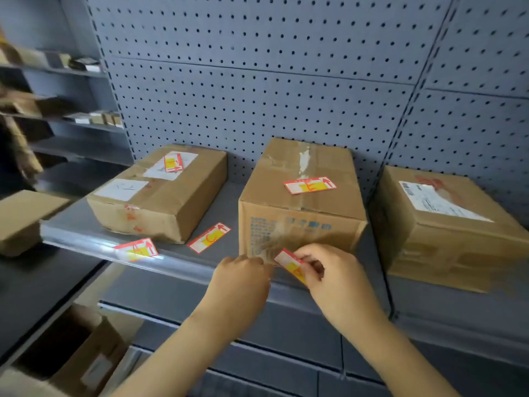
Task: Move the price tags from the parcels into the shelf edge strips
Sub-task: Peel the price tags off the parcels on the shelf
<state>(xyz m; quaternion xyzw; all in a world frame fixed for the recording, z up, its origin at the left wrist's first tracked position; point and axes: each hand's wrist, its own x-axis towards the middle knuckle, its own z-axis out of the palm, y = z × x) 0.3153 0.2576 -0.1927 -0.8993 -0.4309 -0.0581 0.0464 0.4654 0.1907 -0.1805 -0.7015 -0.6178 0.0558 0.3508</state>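
At the grey shelf's clear plastic edge strip (183,266), right hand (337,277) pinches a red-bordered white-and-yellow price tag (290,265) before the middle brown cardboard parcel (300,202). Left hand (243,277) is curled at the strip; its grip cannot be determined.

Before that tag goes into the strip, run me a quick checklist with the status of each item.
1. Price tag held by the right hand: ok.
2. Left hand at the shelf edge strip, ready to assist: ok.
3. Tag level with the strip: not ok, tilted.
4. Strip slot open there: cannot tell, hands cover it.
5. Tag's lettering matches the middle parcel: cannot tell, partly covered.
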